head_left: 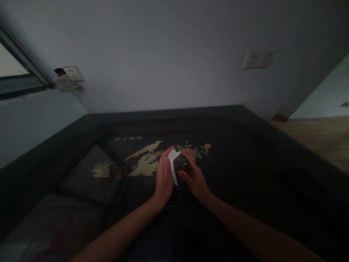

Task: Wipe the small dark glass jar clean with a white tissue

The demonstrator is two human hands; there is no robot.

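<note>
Over the middle of a dark glossy table (226,203), both hands meet around a dark rounded object (181,163) with a shiny highlight; its kind is hard to make out in the dim light. My right hand (196,182) wraps its right side, thumb toward me. Against its left side, my left hand (164,173) presses a white sheet (172,162), thin like a tissue or paper, between palm and object. The object's underside and the far fingertips are hidden.
The tabletop bears a bird (145,150) and flower picture (188,153) with writing. Behind rises a pale wall (169,65) with a double socket (259,59) at right and more sockets (71,73) at left. A window (16,69) is at far left, wooden floor (316,134) at right.
</note>
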